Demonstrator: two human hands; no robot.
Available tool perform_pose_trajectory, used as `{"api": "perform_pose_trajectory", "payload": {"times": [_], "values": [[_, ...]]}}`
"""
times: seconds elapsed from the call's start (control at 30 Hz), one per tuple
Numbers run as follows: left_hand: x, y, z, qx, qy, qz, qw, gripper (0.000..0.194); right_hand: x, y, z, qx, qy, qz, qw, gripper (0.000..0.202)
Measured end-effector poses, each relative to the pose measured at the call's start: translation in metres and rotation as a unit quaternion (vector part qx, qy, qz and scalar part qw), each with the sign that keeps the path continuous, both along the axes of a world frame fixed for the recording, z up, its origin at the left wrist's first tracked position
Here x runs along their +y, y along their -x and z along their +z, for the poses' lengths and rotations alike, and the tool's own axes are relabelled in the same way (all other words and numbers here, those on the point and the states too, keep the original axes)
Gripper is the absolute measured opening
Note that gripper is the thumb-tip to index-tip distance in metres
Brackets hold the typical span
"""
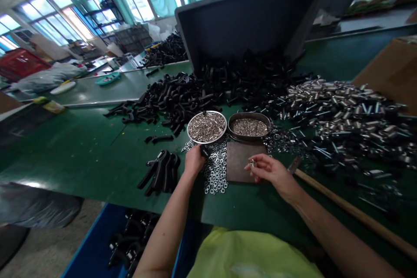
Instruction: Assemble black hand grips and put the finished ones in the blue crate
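Note:
My left hand [194, 159] is closed on a black part [204, 152], just below a round dish of small metal pins [207, 127]. Between thumb and fingers, my right hand [272, 171] pinches a small shiny metal piece [252, 163] above the right side of a flat metal plate [239, 163]. Loose metal nuts [215, 173] lie spread between my left hand and the plate. Behind the plate stands an oval tin of tiny metal pieces [250, 127]. To the left of my left hand is a small group of black handle-like parts [162, 173].
A big grey bin [247, 13] lies tipped, black parts [176, 95] spilling from it. Metal cylinders and rods [352, 113] are heaped at right. A wooden-handled hammer [352, 213] lies beside my right forearm. Below the table edge, a blue crate [94, 243] holds black parts.

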State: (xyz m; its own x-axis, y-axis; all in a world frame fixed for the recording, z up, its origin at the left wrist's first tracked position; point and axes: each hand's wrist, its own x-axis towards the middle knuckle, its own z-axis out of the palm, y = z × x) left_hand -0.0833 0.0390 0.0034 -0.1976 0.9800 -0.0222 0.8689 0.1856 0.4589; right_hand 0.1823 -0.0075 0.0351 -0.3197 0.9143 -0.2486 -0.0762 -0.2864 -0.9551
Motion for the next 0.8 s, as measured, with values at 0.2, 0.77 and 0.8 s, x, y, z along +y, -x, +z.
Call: {"api": "perform_pose_trajectory", "payload": {"times": [0.2, 0.77, 0.8], "values": [[-0.009, -0.004, 0.013, -0.051, -0.020, -0.013, 0.998, 0.029, -0.004, -0.008, -0.005, -0.003, -0.017, -0.028, 0.999, 0.033], [-0.078, -0.104, 0.045, -0.695, 0.073, 0.025, 0.715, 0.028, -0.024, 0.002, 0.016, 0.031, -0.055, 0.002, 0.998, 0.024], [-0.078, -0.103, 0.045, -0.688, 0.071, 0.020, 0.722, 0.027, -0.024, 0.003, 0.015, 0.031, -0.050, -0.003, 0.998, 0.024]]}}
